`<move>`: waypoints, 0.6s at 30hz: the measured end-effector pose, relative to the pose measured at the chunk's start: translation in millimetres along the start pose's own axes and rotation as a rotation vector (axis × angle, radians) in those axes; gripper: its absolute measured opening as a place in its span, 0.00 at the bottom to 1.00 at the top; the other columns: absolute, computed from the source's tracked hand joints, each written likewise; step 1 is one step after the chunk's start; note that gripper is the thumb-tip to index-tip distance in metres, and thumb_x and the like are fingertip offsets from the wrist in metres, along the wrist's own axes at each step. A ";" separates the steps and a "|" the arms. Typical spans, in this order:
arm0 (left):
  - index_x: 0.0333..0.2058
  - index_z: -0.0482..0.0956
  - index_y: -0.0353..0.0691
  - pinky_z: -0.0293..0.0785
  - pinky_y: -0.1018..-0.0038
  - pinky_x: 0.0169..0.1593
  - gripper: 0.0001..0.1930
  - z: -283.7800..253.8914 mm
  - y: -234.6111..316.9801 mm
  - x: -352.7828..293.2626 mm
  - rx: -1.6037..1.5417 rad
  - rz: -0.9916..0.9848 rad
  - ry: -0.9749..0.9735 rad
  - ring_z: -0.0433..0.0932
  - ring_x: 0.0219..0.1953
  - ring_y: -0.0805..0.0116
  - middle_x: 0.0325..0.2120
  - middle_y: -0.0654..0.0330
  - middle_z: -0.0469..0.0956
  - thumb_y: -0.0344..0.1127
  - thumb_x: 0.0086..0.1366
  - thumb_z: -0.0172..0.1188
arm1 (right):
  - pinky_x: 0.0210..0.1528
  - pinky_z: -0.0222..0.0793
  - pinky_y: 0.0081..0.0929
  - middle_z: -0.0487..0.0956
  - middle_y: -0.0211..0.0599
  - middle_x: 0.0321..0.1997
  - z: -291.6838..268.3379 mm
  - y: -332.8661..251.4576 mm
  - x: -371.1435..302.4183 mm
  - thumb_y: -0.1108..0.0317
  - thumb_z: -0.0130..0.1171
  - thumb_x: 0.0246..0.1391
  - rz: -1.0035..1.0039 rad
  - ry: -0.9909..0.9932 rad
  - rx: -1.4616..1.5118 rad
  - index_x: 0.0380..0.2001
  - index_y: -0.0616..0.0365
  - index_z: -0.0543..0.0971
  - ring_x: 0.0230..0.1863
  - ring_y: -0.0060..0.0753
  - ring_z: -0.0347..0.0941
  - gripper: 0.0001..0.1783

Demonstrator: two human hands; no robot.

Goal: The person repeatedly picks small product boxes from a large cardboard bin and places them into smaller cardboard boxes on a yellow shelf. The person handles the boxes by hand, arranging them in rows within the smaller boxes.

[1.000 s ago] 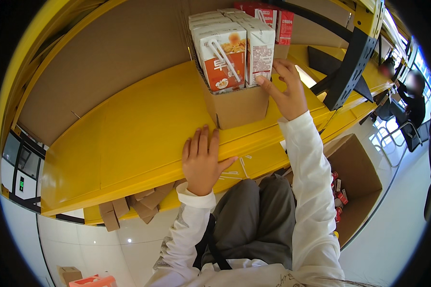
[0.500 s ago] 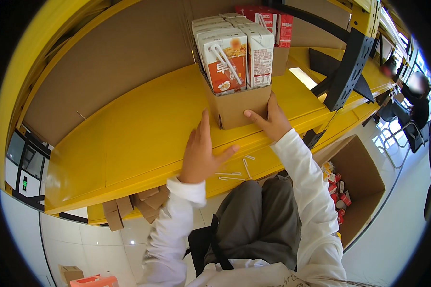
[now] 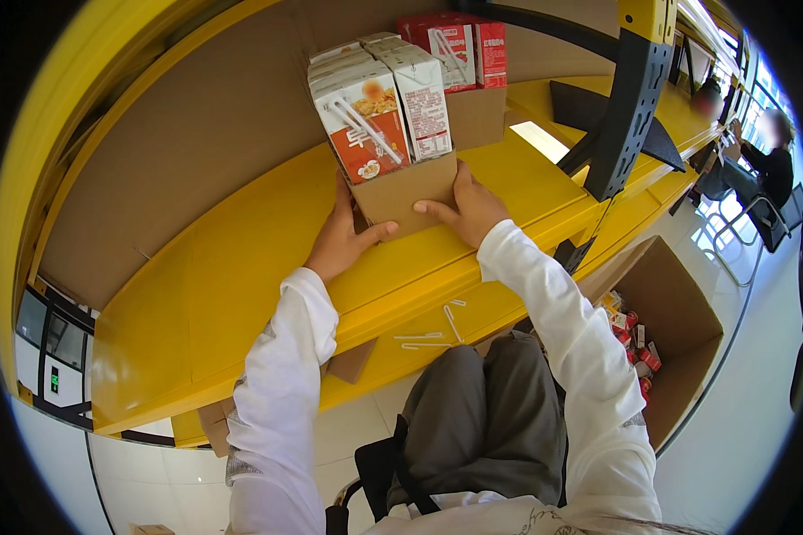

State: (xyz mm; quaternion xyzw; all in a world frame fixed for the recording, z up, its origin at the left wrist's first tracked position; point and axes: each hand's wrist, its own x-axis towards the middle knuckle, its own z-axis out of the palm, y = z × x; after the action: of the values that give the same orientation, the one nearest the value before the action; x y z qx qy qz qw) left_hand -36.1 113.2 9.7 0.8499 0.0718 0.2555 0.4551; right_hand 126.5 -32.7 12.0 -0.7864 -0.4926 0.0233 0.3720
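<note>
A cardboard tray (image 3: 400, 198) stands on the yellow shelf (image 3: 241, 267), packed with white, orange-fronted drink cartons (image 3: 359, 134). White bent straws in clear sleeves are fixed to the front carton. At the tray's left front corner, my left hand (image 3: 341, 236) has its fingers along the side and its thumb on the front. Closed round the right corner, my right hand (image 3: 475, 207) also presses its thumb to the front panel. The tray's underside and some of my left fingers are hidden.
Behind to the right stands another cardboard tray (image 3: 479, 116) with red-and-white cartons (image 3: 451, 55). A black upright post (image 3: 629, 116) rises at the shelf's right. Loose white straws (image 3: 453, 323) lie on the lower shelf. On the floor, a big cardboard box (image 3: 674, 330) contains small red packages; a person (image 3: 763, 169) sits beyond.
The filled tray has shifted left and back along the shelf. My left hand, earlier apart from it with fingers spread, now holds its left side; my right hand moved along with it.
</note>
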 end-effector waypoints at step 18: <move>0.63 0.31 0.39 0.56 0.70 0.60 0.52 1.3 -47.6 60.4 -0.094 0.046 0.079 0.58 0.59 0.60 0.58 0.48 0.54 0.34 0.52 0.65 | 0.49 0.65 0.43 0.71 0.54 0.49 8.4 35.6 63.1 0.34 0.55 0.42 0.014 0.028 0.074 0.51 0.61 0.58 0.49 0.52 0.69 0.46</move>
State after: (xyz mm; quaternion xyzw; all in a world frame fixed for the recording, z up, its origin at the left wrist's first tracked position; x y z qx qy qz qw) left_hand 21.7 161.0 -7.1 0.8182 0.0579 0.3026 0.4854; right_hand 182.5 13.6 5.0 -0.7759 -0.4804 0.0330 0.4076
